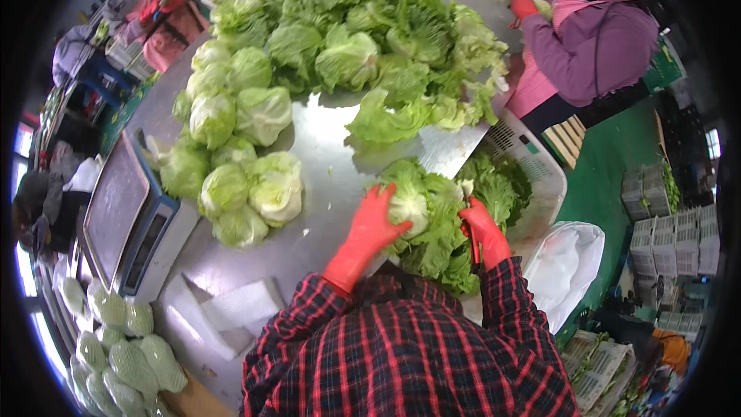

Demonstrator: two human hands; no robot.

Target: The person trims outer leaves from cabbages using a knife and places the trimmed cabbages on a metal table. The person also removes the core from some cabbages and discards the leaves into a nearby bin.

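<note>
My left hand point(373, 223), in a red rubber glove, grips the left side of a head of lettuce point(408, 214) at the table's near edge. Loose outer leaves point(443, 243) spread to the right of the head and hang down over the edge. In my right hand point(486, 231), also gloved in red, is a knife with a red handle point(475, 246); its short blade tip points up beside the leaves. Left of my hands sit several trimmed lettuce heads point(249, 191) in a cluster. Untrimmed lettuce point(370, 23) is heaped at the far side.
A white plastic crate point(547, 174) with cut leaves stands at my right, beside a white bag point(564, 266). A weighing scale point(139, 226) and white foam sheets point(231, 307) lie left, near wrapped produce point(124, 353). A co-worker in a purple sleeve point(570, 61) stands across at right.
</note>
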